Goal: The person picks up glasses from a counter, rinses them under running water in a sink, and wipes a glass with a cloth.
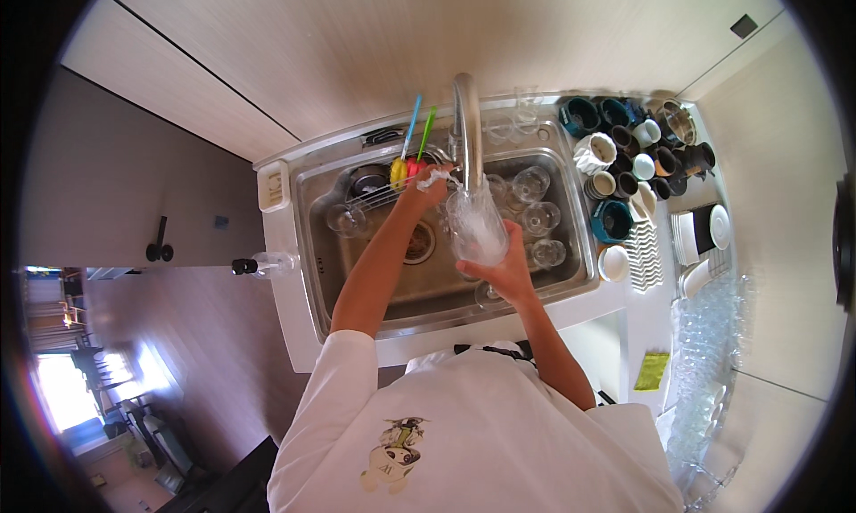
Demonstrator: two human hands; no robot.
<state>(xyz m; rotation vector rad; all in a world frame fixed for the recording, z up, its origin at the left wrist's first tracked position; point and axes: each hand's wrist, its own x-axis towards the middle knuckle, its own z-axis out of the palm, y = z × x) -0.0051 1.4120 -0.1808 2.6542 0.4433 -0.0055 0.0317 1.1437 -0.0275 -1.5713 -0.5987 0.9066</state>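
Note:
My right hand grips a large clear glass from below, tilted under the mouth of the metal faucet. Water runs into the glass and froths white inside it. My left hand is just left of the faucet, with water splashing over it; its fingers are partly hidden, so whether they touch the faucet is unclear. A round glass base shows below my right hand. Several stemmed glasses stand in the right part of the steel sink. Another glass lies at the sink's left side.
Behind my left hand, a wire rack holds yellow and pink scrubbers with blue and green handles. A bottle with a black cap is at the counter's left edge. Cups, teal bowls and plates crowd the right counter, beside a green cloth.

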